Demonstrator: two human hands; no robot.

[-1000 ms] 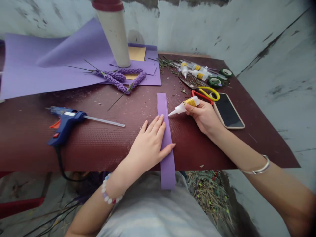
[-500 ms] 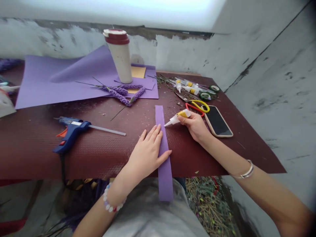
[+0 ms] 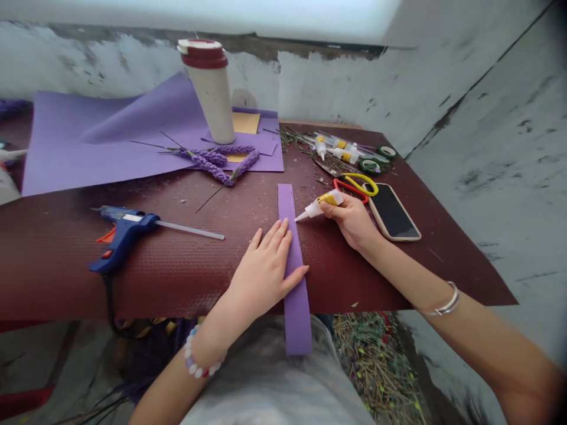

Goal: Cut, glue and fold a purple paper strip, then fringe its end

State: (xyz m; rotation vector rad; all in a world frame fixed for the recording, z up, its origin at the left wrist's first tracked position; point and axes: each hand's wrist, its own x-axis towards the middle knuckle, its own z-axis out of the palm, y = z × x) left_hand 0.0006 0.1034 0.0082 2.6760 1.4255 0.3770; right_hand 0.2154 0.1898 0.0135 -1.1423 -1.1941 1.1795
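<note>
A long purple paper strip (image 3: 297, 316) lies lengthwise on the dark red table, its near end hanging past the front edge. My left hand (image 3: 266, 268) rests flat across it, fingers spread and thumb on the strip's right side. In my right hand (image 3: 349, 221) is a white glue bottle (image 3: 325, 203) with a yellow label, held tilted. Its pointed nozzle meets the strip's right edge, just beyond my left fingertips. A thin pale line runs along that edge near the far end.
A blue glue gun (image 3: 121, 236) lies at left. Behind are purple sheets (image 3: 110, 147), a lidded cup (image 3: 212, 97) and purple flower stems (image 3: 217, 165). At right are scissors (image 3: 354, 184), a phone (image 3: 394, 212), green tape rolls (image 3: 369, 166) and more glue bottles (image 3: 345, 155).
The view has shifted slightly, so most things sit a little higher in it. Both hands keep nearly the same place on the strip, and the nozzle is still at its right edge.
</note>
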